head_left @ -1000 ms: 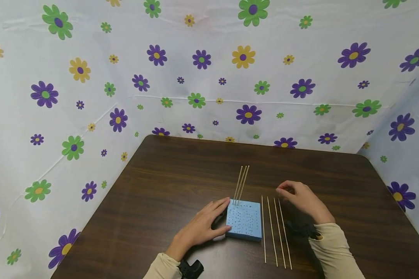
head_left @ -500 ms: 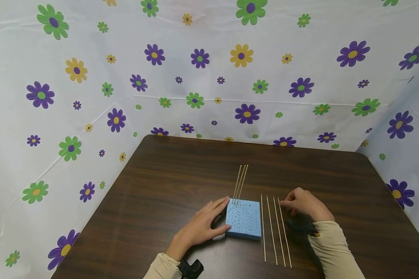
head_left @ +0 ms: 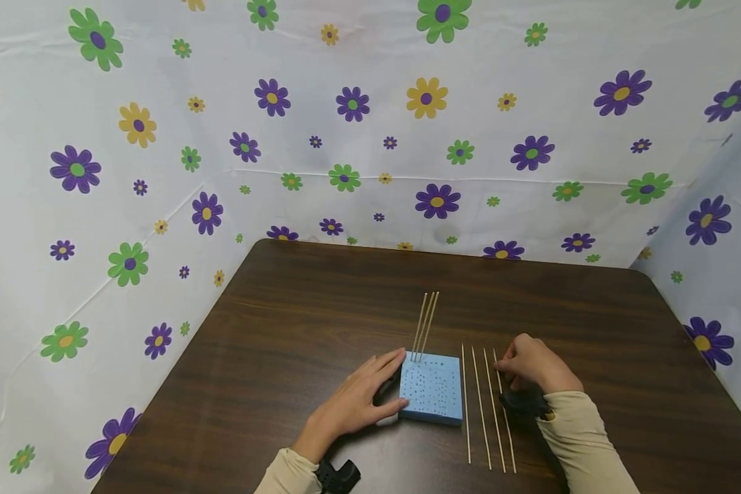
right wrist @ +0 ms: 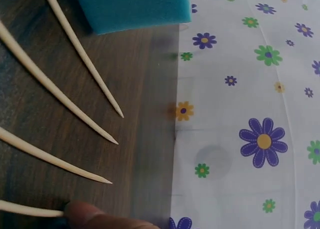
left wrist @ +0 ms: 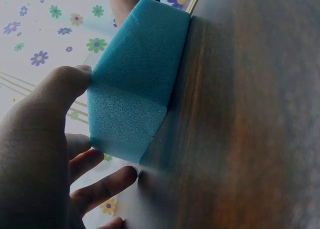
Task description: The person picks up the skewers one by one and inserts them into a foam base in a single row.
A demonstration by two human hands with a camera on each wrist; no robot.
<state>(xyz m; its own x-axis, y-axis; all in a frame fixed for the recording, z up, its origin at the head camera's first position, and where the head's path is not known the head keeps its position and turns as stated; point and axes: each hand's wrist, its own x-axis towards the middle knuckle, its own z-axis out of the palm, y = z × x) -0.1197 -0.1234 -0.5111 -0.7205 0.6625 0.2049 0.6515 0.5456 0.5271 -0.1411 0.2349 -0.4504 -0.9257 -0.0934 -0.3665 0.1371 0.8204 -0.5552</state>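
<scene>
Outermost skewer (right wrist: 30, 209): lies on the tabletop (head_left: 321, 302), nearest the right edge of the four laid side by side, its far end at the right hand (head_left: 540, 363).
Right grip: fingers curled and narrow at that end; whether they pinch the shaft or only touch it, I cannot tell.
Skewer handling: probably very light, stiff along its length, liable to roll and to snap if bent hard; best held by the shaft just behind the point.
Other lying skewers (right wrist: 85, 58): pale, smooth, round rods (wood or bamboo, I can't say which), spaced apart, sharp points towards the far edge.
Foam block (head_left: 432, 391): sits about midway between the tabletop's left and right edges, well in from the far edge; likely light and easily dented, so best steadied by its sides with flat fingers.
Left grip: the left hand (head_left: 355, 405) is spread wide along the block's left side, thumb and fingers touching it.
Block texture: squared, crisp-edged, finely grained on the sides, top pocked with small holes.
Standing skewers (head_left: 419, 326): three, set in the block's far-left corner, leaning slightly.
Tabletop finish: dark wood grain, faintly glossy, rounded far corners.
Cloth (head_left: 179, 123): white, flower-printed, creased, beyond the far edge.
</scene>
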